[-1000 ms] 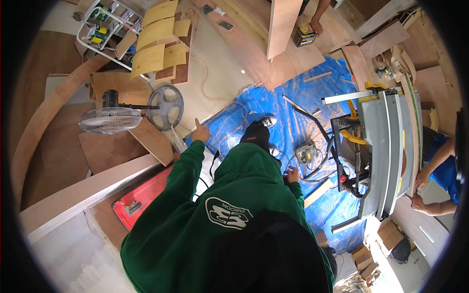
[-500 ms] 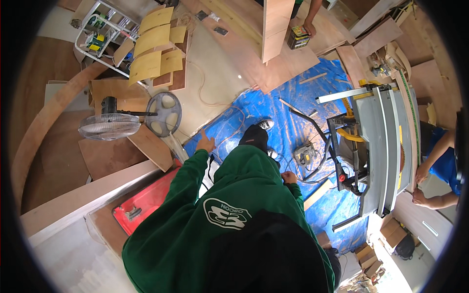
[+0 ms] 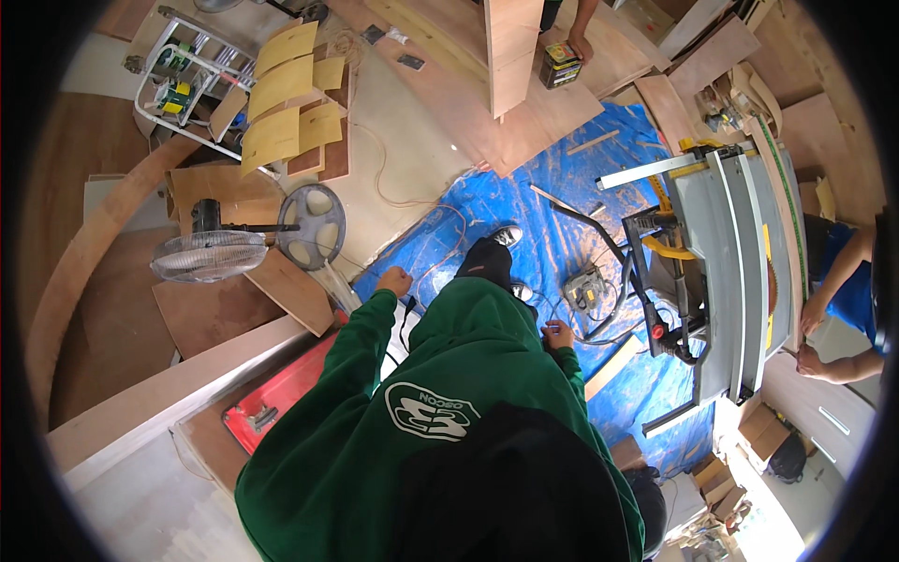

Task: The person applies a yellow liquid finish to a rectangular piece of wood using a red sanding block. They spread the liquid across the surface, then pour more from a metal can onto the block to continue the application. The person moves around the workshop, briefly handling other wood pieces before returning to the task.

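Observation:
My left hand (image 3: 395, 280) is held out past the green sleeve, over the edge of the blue sheet (image 3: 449, 225). Its fingers are curled in and nothing shows in them. To the right of my body, my right hand (image 3: 559, 333) hangs low with loosely bent fingers and no visible object. The closest tool to it is a grey jigsaw-like power tool (image 3: 586, 292) lying on the sheet with its cord. A narrow wood strip (image 3: 613, 366) lies below that hand.
At right stands a table saw (image 3: 735, 272); a co-worker in blue (image 3: 857, 300) has both hands at its far edge. Another person's hand (image 3: 581, 47) touches a small box (image 3: 560, 66). A fan (image 3: 211, 256) and a red tray (image 3: 267, 393) are at left. Cords cross the floor.
My left hand's outstretched finger has curled in. My right hand has risen slightly and its fingers have loosened. The whole view has shifted a little.

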Motion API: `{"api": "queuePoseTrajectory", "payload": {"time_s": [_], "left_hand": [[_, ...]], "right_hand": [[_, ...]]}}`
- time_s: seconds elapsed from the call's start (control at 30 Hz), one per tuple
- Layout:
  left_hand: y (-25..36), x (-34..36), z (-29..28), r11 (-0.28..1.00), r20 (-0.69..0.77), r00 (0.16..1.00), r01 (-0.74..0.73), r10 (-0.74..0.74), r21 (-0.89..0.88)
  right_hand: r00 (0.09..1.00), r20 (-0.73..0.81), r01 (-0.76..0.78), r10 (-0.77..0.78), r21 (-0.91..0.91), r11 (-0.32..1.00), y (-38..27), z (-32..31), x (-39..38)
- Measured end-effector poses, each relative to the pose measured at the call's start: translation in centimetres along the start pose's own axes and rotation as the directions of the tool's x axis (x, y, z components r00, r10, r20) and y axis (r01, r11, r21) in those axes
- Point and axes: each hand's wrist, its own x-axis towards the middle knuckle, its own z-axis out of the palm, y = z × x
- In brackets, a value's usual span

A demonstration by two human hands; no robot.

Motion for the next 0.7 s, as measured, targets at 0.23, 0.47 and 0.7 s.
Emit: {"api": "queuePoseTrajectory", "payload": {"time_s": [0.23, 0.47, 0.7], "left_hand": [[0.8, 0.0, -0.7, 0.995, -0.022, 0.999, -0.039, 0.041, 0.090], [-1.5, 2.4, 0.3, 0.983, 0.028, 0.995, -0.102, 0.099, 0.156], [2.7, 2.2, -2.1, 0.974, 0.037, 0.997, -0.068, 0.061, 0.214]], "right_hand": [[0.997, -0.024, -0.068, 0.074, 0.206, 0.976, 4.1, 1.0, 1.7], [0.981, -0.167, -0.094, 0.103, 0.057, 0.994, 2.1, 0.4, 0.5], [0.969, -0.222, -0.084, 0.110, 0.124, 0.989, 3.7, 1.5, 0.1]]}}
